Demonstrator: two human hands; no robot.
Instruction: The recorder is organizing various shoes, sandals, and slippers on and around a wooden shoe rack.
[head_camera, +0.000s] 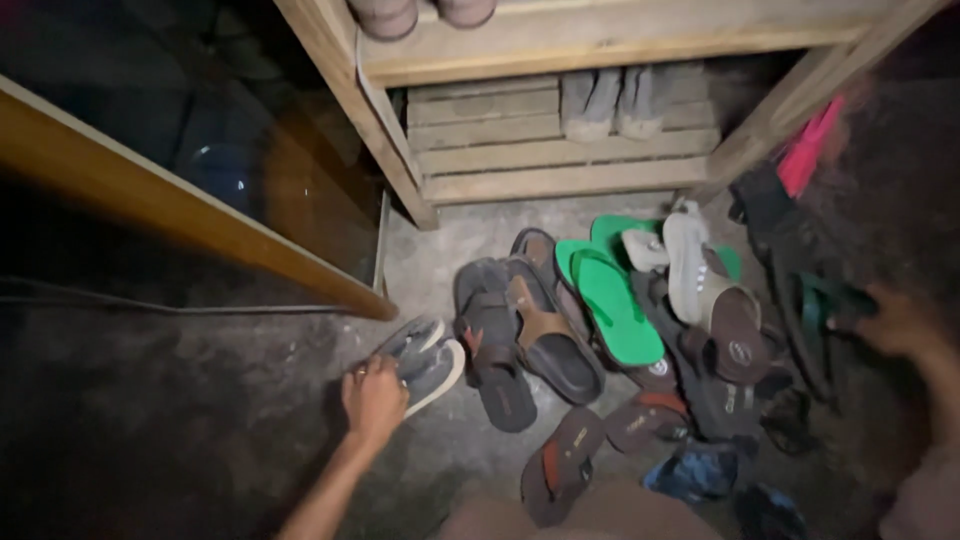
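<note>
Resting on the concrete floor (200, 420), the left hand (374, 398) closes its grip on the heel end of a pair of grey shoes (428, 362) left of the sandal pile. They look light, soft and bendable, easiest pinched together at the heels. Farther right lie green flip-flops (612, 300); the right hand (898, 322) touches dark straps (815, 318), its grip unclear.

A pair of grey slip-on shoes (425, 362) with white soles lies side by side on the concrete floor (200, 420), left of the sandal pile, toes pointing far-right.
</note>
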